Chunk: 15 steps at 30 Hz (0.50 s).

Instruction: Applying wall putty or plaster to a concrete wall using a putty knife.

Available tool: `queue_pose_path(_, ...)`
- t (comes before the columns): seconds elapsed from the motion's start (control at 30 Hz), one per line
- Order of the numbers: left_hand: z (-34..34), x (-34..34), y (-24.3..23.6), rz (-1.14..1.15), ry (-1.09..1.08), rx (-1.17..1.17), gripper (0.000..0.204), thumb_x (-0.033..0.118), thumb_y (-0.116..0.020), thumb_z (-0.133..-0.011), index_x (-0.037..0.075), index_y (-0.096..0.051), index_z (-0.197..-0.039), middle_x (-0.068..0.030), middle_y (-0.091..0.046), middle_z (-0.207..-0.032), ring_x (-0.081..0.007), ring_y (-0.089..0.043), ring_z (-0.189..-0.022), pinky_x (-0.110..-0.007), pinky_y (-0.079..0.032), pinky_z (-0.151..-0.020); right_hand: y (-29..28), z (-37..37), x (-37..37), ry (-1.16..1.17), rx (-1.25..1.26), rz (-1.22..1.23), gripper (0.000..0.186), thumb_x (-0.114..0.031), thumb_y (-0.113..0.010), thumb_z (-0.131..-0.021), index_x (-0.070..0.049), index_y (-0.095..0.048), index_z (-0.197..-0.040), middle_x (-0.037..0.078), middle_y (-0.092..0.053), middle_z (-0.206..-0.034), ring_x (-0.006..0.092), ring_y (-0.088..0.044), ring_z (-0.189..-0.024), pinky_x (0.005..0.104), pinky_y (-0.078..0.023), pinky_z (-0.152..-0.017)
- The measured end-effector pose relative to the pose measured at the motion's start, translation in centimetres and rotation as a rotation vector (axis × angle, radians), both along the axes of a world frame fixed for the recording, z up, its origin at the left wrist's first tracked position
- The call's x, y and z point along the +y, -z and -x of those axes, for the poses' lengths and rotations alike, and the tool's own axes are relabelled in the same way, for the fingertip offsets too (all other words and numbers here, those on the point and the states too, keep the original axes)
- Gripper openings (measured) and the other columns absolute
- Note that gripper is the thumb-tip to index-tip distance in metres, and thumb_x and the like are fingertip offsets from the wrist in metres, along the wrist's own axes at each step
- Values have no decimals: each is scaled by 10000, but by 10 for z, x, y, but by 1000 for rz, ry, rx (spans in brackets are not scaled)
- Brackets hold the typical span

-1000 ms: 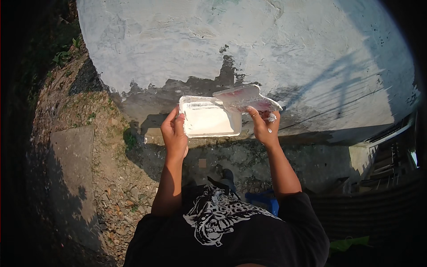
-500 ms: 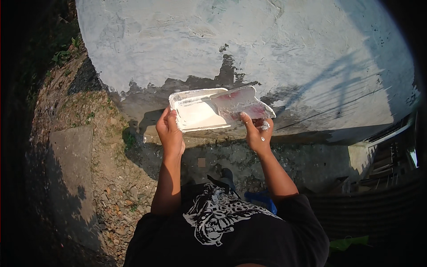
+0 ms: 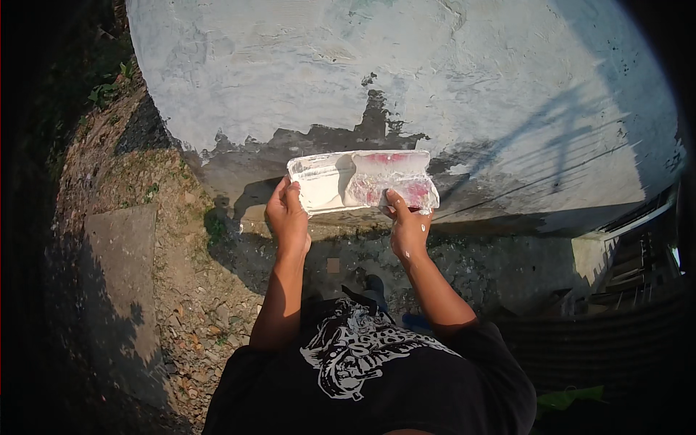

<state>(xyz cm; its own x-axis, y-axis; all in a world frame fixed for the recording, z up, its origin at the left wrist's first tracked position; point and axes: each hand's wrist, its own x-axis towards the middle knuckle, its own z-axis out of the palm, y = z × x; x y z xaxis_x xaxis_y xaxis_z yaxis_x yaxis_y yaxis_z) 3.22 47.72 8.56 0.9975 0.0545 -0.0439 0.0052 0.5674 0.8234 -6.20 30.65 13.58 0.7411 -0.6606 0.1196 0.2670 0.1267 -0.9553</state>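
Before the wall, my left hand [image 3: 290, 213] grips the near left end of a shallow white tray [image 3: 305, 162], its thumb over the rim. Smooth creamy white paste [image 3: 319, 190] lies in the tray's left part. My right hand [image 3: 410, 225] is closed on a curved, paste-smeared plastic piece [image 3: 395, 174] with reddish patches, thumb on top and the other fingers mostly hidden beneath. This piece lies over the right side of the tray, its left edge at the paste. White smears mark the right hand.
A wall [image 3: 464, 80] with a pale, uneven coat rises in front; a dark bare patch [image 3: 319, 136] runs along its lower part. Stony ground [image 3: 196, 304] and a concrete slab [image 3: 119, 254] lie to the left. Dark slatted pieces [image 3: 627, 279] stand at the right.
The plastic piece has swung level and moved left, lining up over the tray. My right hand came left and slightly nearer with it; my left hand and the tray shifted slightly right.
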Motion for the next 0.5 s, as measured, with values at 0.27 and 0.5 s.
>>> queue_pose_path(0.27,7,0,-16,22,106,211,329,198,-514,-988,-4,-561,-1244,-87,-658,-1074,-153,-644,-974,-321,-551,-753,9,-10,-15,18,-128,-191,392,-21,-728,-862,-25,-564,-1218,62,-643,-1122,176,-627,-1005,339,-497,-889)
queue_pose_path(0.5,4,5,-15,-23,168,321,361,330,-441,-982,71,-558,-1203,-70,-652,-1105,-177,-677,-943,-343,-572,-720,25,3,-16,-114,-127,265,199,-31,-684,-863,-9,-636,-1054,87,-696,-974,166,-654,-896,289,-480,-830)
